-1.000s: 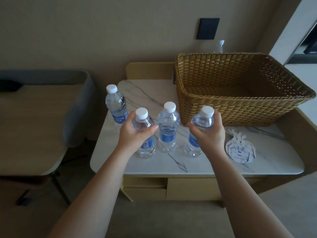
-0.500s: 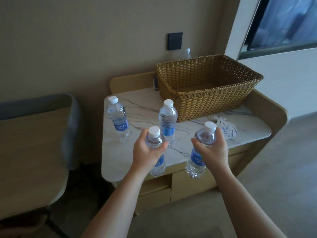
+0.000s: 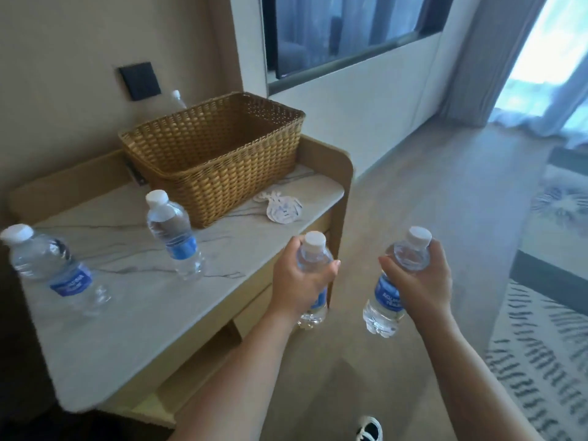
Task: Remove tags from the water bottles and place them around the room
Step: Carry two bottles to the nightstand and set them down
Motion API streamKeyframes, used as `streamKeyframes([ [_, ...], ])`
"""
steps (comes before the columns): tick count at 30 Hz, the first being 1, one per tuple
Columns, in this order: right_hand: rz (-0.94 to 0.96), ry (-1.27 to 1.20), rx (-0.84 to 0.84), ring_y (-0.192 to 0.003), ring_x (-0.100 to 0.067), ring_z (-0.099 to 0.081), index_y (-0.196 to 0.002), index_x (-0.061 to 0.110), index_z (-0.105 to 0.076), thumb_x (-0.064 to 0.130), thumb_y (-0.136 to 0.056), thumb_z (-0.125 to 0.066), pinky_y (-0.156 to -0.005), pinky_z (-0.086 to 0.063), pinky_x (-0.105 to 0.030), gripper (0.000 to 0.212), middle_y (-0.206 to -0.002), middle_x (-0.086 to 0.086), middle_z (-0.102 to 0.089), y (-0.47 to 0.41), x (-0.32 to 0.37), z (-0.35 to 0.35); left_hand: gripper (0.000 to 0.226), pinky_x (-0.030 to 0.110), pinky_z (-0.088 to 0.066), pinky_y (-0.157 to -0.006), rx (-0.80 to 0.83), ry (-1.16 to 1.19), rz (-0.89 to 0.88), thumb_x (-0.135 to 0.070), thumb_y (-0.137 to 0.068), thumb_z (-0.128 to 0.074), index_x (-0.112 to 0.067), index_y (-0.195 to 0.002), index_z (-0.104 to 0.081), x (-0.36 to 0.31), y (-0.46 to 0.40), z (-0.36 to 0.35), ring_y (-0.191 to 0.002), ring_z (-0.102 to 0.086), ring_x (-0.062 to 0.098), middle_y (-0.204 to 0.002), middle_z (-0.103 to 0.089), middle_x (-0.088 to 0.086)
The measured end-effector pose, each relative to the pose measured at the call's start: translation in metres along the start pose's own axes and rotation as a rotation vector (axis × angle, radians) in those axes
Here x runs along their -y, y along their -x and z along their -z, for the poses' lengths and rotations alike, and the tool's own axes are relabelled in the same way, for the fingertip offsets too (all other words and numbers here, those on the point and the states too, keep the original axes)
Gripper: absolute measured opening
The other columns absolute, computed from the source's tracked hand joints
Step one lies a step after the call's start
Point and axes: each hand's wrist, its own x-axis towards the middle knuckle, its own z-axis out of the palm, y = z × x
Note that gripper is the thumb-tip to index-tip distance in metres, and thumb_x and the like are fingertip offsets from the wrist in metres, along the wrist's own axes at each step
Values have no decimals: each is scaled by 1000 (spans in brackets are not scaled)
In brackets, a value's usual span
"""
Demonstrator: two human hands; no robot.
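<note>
**Two bottles in hand, off the table, heading into the room**

Nearest to me, a shoe (image 3: 369,429) shows at the bottom edge, on the wood floor. Just above it, my left hand (image 3: 299,281) is wrapped around the upper body of one bottle (image 3: 313,315), cap up, clear of the table edge. My right hand (image 3: 420,281) grips a second bottle (image 3: 386,300) the same way, held over open floor. No tag shows on either neck.

I judge the tag step done for these two: a pile of tags (image 3: 281,207) lies on the marble table (image 3: 133,319), near the basket (image 3: 216,154). This is the placing step. Next move calls for picking a spot out to the right, perhaps past the patterned rug (image 3: 541,345), and setting each bottle down upright.

Two more bottles wait on the table: the near-left bottle (image 3: 51,268) and the middle bottle (image 3: 173,233), the latter just beside the basket. Farthest off, another bottle top (image 3: 176,98) pokes up behind the basket.
</note>
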Motion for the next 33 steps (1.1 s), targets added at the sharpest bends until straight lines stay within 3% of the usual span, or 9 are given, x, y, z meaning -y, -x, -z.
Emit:
streamKeyframes([
  [3, -47, 23, -157, -74, 10, -62, -99, 36, -55, 35, -59, -76, -60, -40, -1, 45, -82, 24, -67, -12, -12, 51, 31, 37, -52, -75, 140, 45, -17, -28, -66, -79, -18, -87, -58, -5, -6, -54, -76, -64, 23, -80, -64, 3],
  [6, -69, 48, -261, -75, 7, -64, -99, 35, -55, 24, -66, -81, -66, -45, -11, 44, -83, 16, -67, -25, -28, 100, 30, 28, -50, -70, 272, 71, -33, -26, -68, -80, -19, -87, -58, -5, -15, -108, -71, -61, 12, -78, -63, -4],
  [9, -78, 122, -385, -74, 12, -62, -104, 28, -54, 23, -68, -83, -61, -41, -2, 46, -85, 17, -64, -41, -44, 155, 29, 25, -52, -70, 376, 49, -59, -28, -67, -81, -23, -86, -58, -7, -27, -175, -73, -64, 12, -78, -67, -9],
  [11, -94, 155, -464, -79, 2, -63, -106, 23, -55, 25, -69, -83, -68, -43, -13, 47, -89, 10, -65, -55, -56, 191, 31, 15, -48, -67, 437, 35, -85, -32, -65, -80, -27, -86, -58, -11, -35, -224, -70, -63, 0, -77, -67, -20],
  [13, -105, 177, -514, -83, -10, -64, -109, 20, -55, 25, -70, -83, -75, -46, -25, 49, -93, 5, -66, -71, -69, 227, 33, 17, -49, -69, 499, 34, -92, -36, -63, -80, -26, -87, -59, -17, -42, -276, -70, -64, 3, -77, -67, -20],
  [17, -107, 194, -592, -85, 0, -60, -109, 26, -52, 26, -71, -82, -74, -44, -21, 48, -93, 15, -61, -108, -87, 293, 33, 18, -50, -67, 598, 45, -98, -33, -64, -82, -24, -87, -60, -33, -51, -380, -68, -66, 4, -75, -69, -15],
  [22, -111, 205, -665, -91, -12, -64, -113, 18, -51, 22, -72, -82, -77, -48, -22, 51, -101, -1, -64, -155, -107, 369, 31, 30, -55, -74, 676, 70, -107, -30, -67, -82, -26, -88, -60, -56, -54, -489, -74, -68, 6, -79, -71, -13],
  [29, -135, 206, -772, -93, -12, -64, -112, 20, -50, 24, -72, -82, -74, -46, -18, 51, -103, 0, -63, -216, -134, 436, 33, 18, -54, -71, 780, 107, -101, -22, -70, -84, -28, -91, -60, -74, -77, -599, -75, -67, 1, -83, -71, -9],
  [33, -155, 203, -809, -94, -9, -62, -112, 26, -48, 25, -72, -81, -75, -46, -21, 52, -103, 5, -62, -266, -157, 462, 29, 11, -51, -65, 805, 114, -110, -26, -70, -84, -32, -85, -60, -71, -111, -664, -73, -67, -1, -81, -71, -17],
])
